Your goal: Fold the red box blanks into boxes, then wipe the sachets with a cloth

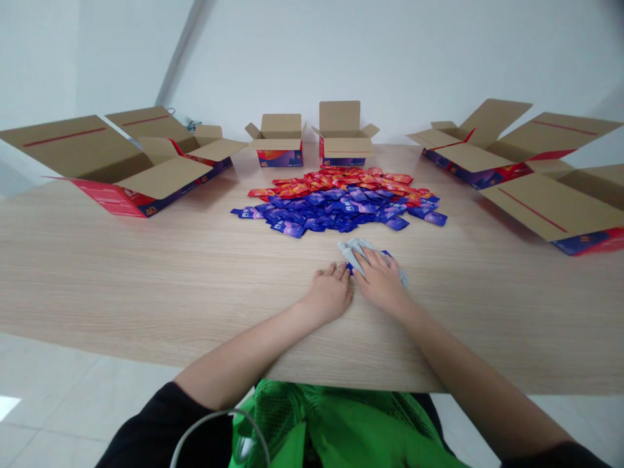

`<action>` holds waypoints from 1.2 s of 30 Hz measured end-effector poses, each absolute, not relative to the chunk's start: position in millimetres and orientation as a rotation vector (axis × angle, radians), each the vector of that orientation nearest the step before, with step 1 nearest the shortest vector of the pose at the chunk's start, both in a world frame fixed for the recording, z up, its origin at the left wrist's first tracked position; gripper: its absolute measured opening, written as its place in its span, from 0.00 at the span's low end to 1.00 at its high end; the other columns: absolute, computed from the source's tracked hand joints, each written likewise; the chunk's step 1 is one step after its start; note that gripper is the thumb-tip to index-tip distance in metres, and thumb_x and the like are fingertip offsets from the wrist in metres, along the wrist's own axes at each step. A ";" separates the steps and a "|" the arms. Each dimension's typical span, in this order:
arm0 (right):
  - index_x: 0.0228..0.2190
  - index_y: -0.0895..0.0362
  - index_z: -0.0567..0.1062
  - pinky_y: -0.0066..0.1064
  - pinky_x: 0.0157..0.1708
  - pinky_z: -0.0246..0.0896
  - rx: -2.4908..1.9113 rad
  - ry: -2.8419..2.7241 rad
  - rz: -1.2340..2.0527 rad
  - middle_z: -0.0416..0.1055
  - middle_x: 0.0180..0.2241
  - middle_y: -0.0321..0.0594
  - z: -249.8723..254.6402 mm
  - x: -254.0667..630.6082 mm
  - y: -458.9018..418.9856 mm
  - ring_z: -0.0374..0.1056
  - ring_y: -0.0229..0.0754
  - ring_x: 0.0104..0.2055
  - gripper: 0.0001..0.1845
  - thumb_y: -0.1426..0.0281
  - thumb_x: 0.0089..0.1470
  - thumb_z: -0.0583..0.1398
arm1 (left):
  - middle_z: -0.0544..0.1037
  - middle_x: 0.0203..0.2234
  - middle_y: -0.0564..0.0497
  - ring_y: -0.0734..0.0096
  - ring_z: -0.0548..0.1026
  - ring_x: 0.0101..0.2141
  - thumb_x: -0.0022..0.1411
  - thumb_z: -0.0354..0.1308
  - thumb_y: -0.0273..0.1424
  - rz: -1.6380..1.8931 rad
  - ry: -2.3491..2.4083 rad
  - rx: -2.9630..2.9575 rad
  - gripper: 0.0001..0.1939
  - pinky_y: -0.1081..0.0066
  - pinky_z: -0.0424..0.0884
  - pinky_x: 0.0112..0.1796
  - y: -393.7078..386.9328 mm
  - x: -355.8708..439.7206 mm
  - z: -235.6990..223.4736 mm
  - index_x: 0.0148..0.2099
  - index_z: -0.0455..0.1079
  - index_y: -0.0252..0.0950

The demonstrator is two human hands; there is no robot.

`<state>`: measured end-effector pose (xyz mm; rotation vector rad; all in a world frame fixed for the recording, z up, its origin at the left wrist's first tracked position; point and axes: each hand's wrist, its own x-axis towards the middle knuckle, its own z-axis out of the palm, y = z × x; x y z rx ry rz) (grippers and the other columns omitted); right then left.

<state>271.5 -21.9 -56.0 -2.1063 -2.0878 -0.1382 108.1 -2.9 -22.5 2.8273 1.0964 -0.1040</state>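
A heap of small packets lies mid-table, the blue packets [336, 211] in front and the red packets [351, 179] behind. My right hand [380, 279] rests palm-down on a small stack of pale and blue packets [355, 250], fingers closed over it. My left hand [329, 292] lies beside it on the wood, fingers curled, fingertips touching the stack's left edge.
On the wooden table [146, 273], two small open cartons [279, 140] [344, 136] stand behind the heap. Large open cartons lie at the left [121, 162] and at the right [487, 153] [560, 201]. A green mesh bag [341, 429] sits in my lap.
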 end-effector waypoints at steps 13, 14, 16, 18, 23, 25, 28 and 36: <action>0.62 0.55 0.62 0.55 0.59 0.48 -2.344 -1.850 -0.116 0.55 0.65 0.49 -58.5 305.5 -17.2 0.53 0.54 0.64 0.28 0.62 0.65 0.44 | 0.56 0.67 0.40 0.49 0.59 0.63 0.67 0.47 0.36 -0.111 1.028 2.828 0.30 0.53 0.64 0.56 1.2 103.9 -22.0 0.67 0.56 0.28; 0.62 0.54 0.63 0.55 0.60 0.46 -2.297 -1.901 -0.128 0.55 0.65 0.49 -58.5 300.9 -17.3 0.52 0.54 0.64 0.28 0.62 0.65 0.45 | 0.56 0.67 0.39 0.48 0.59 0.63 0.67 0.47 0.36 -0.102 1.029 2.828 0.30 0.53 0.64 0.56 1.0 104.0 -22.0 0.67 0.56 0.28; 0.62 0.53 0.64 0.54 0.61 0.43 -2.164 -2.033 -0.116 0.55 0.65 0.48 -58.2 287.4 -17.2 0.51 0.52 0.65 0.27 0.63 0.64 0.46 | 0.57 0.66 0.38 0.48 0.59 0.63 0.66 0.47 0.37 -0.087 1.035 2.827 0.30 0.53 0.63 0.56 0.3 104.7 -21.5 0.66 0.57 0.27; 0.62 0.50 0.64 0.51 0.62 0.40 -2.014 -2.143 -0.057 0.55 0.66 0.44 -57.6 271.1 -16.2 0.50 0.49 0.66 0.26 0.65 0.64 0.46 | 0.61 0.64 0.35 0.47 0.60 0.62 0.66 0.48 0.37 -0.081 1.037 2.827 0.28 0.53 0.64 0.56 -0.2 105.3 -19.8 0.64 0.61 0.26; 0.62 0.50 0.62 0.46 0.64 0.39 -1.879 -2.187 0.103 0.55 0.66 0.39 -55.2 247.7 -14.0 0.49 0.43 0.67 0.27 0.68 0.64 0.45 | 0.70 0.57 0.35 0.48 0.62 0.61 0.66 0.47 0.35 -0.095 1.027 2.827 0.23 0.55 0.67 0.53 0.2 105.7 -16.4 0.57 0.69 0.26; 0.63 0.51 0.62 0.46 0.64 0.38 -1.895 -2.190 0.094 0.55 0.66 0.39 -54.6 250.5 -16.1 0.48 0.43 0.67 0.27 0.67 0.64 0.45 | 0.69 0.59 0.35 0.48 0.61 0.62 0.67 0.47 0.36 -0.096 1.027 2.826 0.24 0.54 0.66 0.54 0.6 105.7 -17.2 0.58 0.68 0.26; 0.62 0.51 0.62 0.48 0.64 0.39 -1.976 -2.162 -0.004 0.54 0.67 0.40 -55.2 263.3 -21.8 0.48 0.45 0.67 0.27 0.66 0.64 0.45 | 0.62 0.64 0.37 0.48 0.59 0.63 0.67 0.47 0.38 -0.105 1.033 2.820 0.28 0.52 0.64 0.56 0.8 105.6 -19.5 0.63 0.62 0.26; 0.63 0.54 0.60 0.50 0.60 0.48 -2.348 -1.855 -0.159 0.55 0.65 0.45 -60.0 302.6 -27.4 0.52 0.50 0.64 0.28 0.62 0.65 0.43 | 0.55 0.67 0.40 0.49 0.57 0.64 0.67 0.47 0.39 -0.143 1.053 2.785 0.32 0.52 0.62 0.58 0.4 104.4 -19.0 0.68 0.54 0.27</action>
